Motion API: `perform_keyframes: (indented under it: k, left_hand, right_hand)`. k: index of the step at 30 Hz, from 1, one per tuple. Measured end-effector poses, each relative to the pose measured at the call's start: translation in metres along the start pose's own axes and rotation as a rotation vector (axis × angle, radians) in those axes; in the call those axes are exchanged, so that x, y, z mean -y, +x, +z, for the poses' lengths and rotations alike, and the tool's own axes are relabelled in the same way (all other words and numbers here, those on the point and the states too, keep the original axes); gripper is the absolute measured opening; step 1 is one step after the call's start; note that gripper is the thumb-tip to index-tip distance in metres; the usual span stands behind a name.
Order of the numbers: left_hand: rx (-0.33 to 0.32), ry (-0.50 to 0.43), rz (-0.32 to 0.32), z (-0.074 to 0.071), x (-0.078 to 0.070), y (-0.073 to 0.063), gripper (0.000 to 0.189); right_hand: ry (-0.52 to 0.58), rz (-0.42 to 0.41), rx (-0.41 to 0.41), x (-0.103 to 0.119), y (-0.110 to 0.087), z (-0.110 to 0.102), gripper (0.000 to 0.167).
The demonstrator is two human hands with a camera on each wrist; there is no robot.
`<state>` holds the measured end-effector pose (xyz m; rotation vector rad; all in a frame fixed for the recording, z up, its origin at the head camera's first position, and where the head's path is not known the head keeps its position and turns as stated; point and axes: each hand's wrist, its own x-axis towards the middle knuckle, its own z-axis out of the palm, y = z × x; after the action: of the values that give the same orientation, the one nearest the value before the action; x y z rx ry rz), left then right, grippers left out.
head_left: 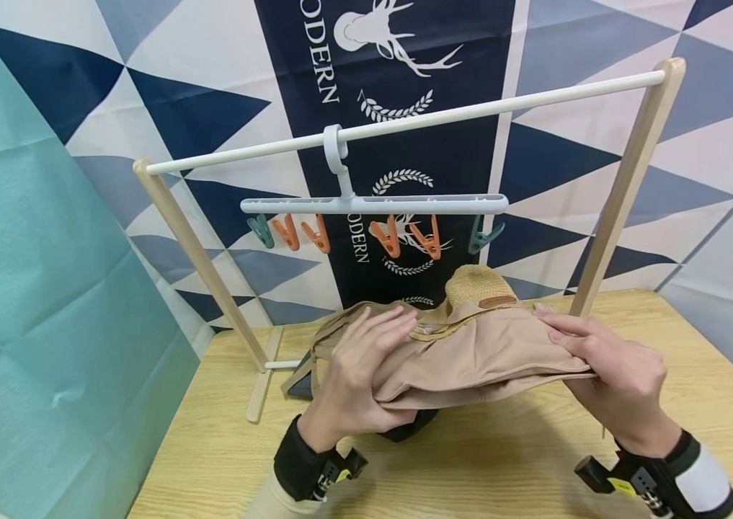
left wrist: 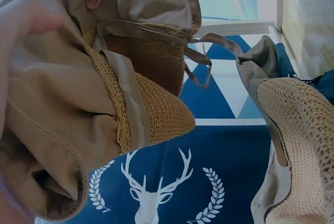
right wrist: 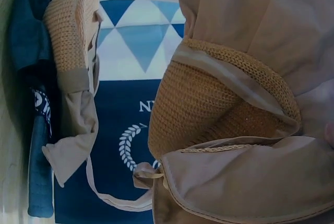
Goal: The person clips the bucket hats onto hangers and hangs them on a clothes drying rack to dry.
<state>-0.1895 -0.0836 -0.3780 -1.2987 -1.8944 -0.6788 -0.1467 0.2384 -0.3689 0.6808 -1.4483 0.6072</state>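
A beige sun hat [head_left: 476,353] with a wide fabric brim and a woven crown [right wrist: 182,104] is held up above the table. My left hand [head_left: 366,360] holds the brim's left side, fingers lying over the fabric and thumb low at its near edge. At the right end, my right hand [head_left: 612,367] grips the brim, with the thumb on top. The left wrist view shows the woven crown's opening and a thin strap hanging from the hat. In the head view, a woven piece with a brown label [head_left: 497,301] rises behind the brim.
A white-railed wooden rack [head_left: 628,187] carries a pale blue hanger [head_left: 372,205] with several orange and green clips [head_left: 388,236]. Another woven hat [right wrist: 70,36] and a dark blue cap [right wrist: 34,36] rest on the wooden table [head_left: 210,461]. A patterned cloth [head_left: 210,122] hangs behind.
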Motion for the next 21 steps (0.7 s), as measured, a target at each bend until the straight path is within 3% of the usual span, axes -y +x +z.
perform_keyframes:
  k: [11, 18, 21]
  left_hand:
    - [0.213, -0.08, -0.013, 0.005, -0.003, -0.002, 0.109]
    - [0.231, -0.083, -0.025, 0.006, -0.004, -0.004, 0.081]
    - [0.23, -0.066, -0.027, 0.006, -0.005, -0.004, 0.078]
  right_hand:
    - [0.024, -0.025, -0.026, 0.01, 0.002, 0.001, 0.053]
    - [0.034, -0.035, -0.042, 0.013, 0.004, 0.003, 0.051]
    - [0.039, -0.039, -0.04, 0.014, 0.004, 0.003, 0.051]
